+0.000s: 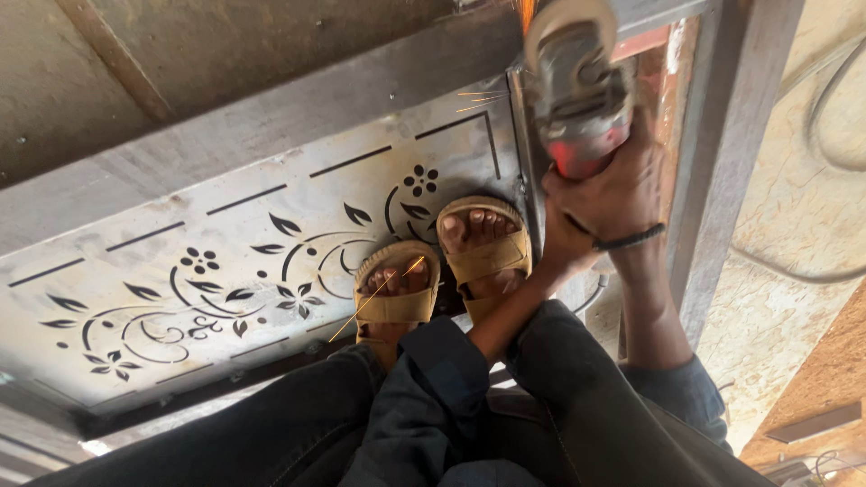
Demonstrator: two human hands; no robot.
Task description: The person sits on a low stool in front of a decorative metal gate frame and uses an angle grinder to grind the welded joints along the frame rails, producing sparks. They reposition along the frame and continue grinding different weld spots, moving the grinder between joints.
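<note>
An angle grinder with a grey head and red body is pressed against the steel frame bar at the right edge of a cut-pattern metal panel. Orange sparks fly from the disc across the panel toward my feet. My right hand, with a black band on the wrist, grips the grinder's red body. My left hand wraps the grinder from below, largely hidden behind the right hand. Both feet in tan sandals rest on the panel.
The panel has floral and leaf cut-outs and slots, framed by grey steel tubes. A second vertical frame tube stands at the right. A cable curls over the concrete floor at far right. My dark trousers fill the bottom.
</note>
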